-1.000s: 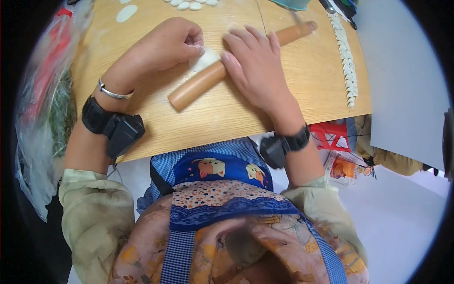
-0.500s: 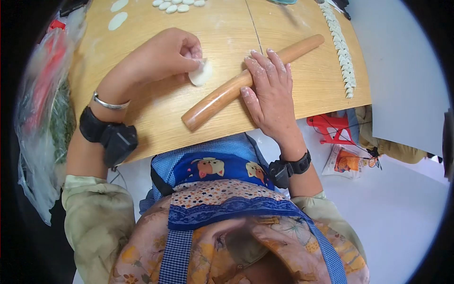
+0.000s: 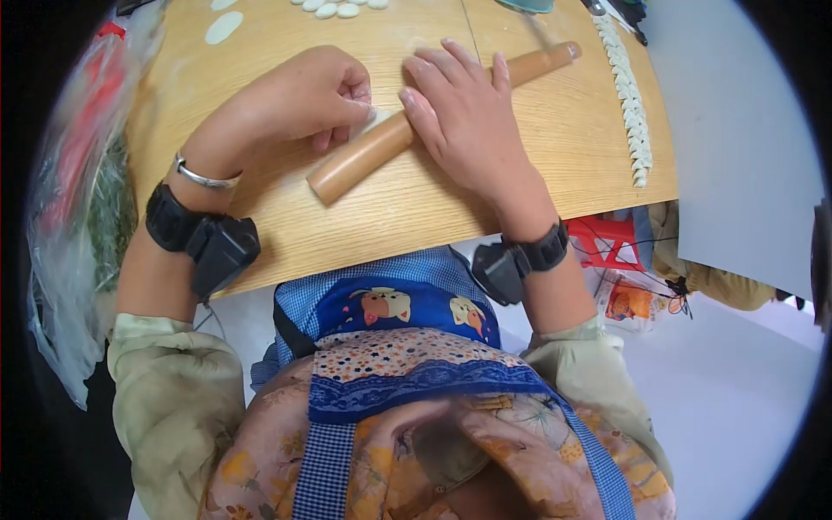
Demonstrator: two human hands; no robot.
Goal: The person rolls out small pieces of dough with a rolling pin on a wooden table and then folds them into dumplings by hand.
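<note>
A wooden rolling pin (image 3: 360, 161) lies slantwise on the wooden table (image 3: 381, 213). My right hand (image 3: 468, 113) rests on top of it, palm down with fingers spread. Between the pin and my left hand (image 3: 325, 97) a small part of a pale dough round (image 3: 373, 120) shows; the pin hides the rest. The curled thumb and fingers of my left hand pinch the edge of this round.
Flat dough rounds (image 3: 224, 28) lie at the upper left, several small dough pieces (image 3: 347, 10) at the top. A row of folded dough pieces (image 3: 628, 104) lines the right side. Plastic bags (image 3: 74, 199) hang left; a red stool (image 3: 607, 242) stands below.
The rolling pin has moved up and left with my right hand, onto or against the dough round. My left hand stays in nearly the same place. Less of the round shows.
</note>
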